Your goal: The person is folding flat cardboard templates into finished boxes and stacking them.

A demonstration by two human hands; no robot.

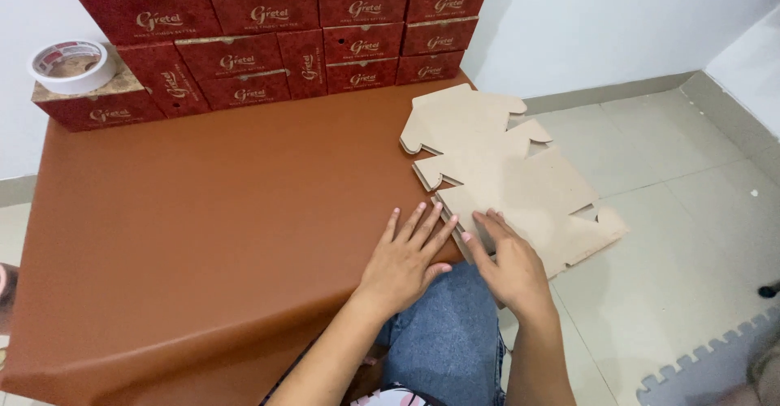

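A stack of flat, die-cut brown cardboard blanks point(504, 170) lies on the right end of a brown table point(203, 227), overhanging its edge. My left hand point(406, 260) rests flat on the table, fingers spread, its fingertips touching the near left edge of the stack. My right hand point(508, 264) lies on the stack's near corner, fingers pressing on the top blank. Neither hand has anything lifted.
Several red folded boxes point(325, 24) are stacked in rows against the white wall at the back of the table. A roll of tape point(73, 65) sits on a box at the far left. Tiled floor point(674, 211) lies to the right; a grey foam mat point(707, 365) lies bottom right.
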